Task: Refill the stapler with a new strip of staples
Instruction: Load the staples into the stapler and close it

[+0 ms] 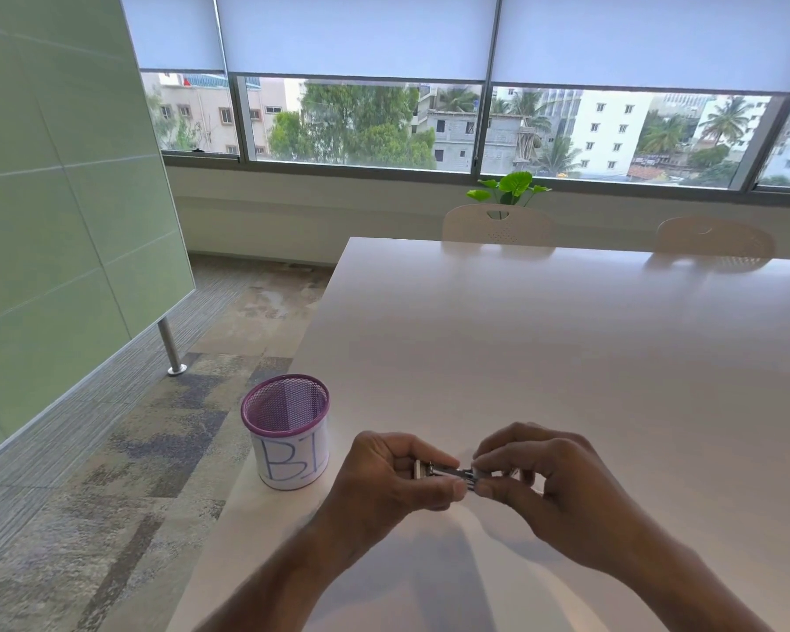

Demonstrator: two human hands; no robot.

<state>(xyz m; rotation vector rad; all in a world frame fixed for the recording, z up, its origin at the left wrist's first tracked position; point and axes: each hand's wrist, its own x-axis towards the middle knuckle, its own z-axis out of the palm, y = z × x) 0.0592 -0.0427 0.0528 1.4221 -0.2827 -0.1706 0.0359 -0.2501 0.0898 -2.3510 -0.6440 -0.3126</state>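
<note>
1. Our left hand (397, 476) pinches one end of the small metal stapler (448, 474), thumb and fingers clamped on it.
2. Our right hand (534, 476) closes thumb and forefinger on the other end, just above the white table (566, 358).
3. We cannot tell whether a staple strip is in yet; loading looks under way, closing remains.
4. A purple mesh cup (288, 431) stands nearby, left.
</note>
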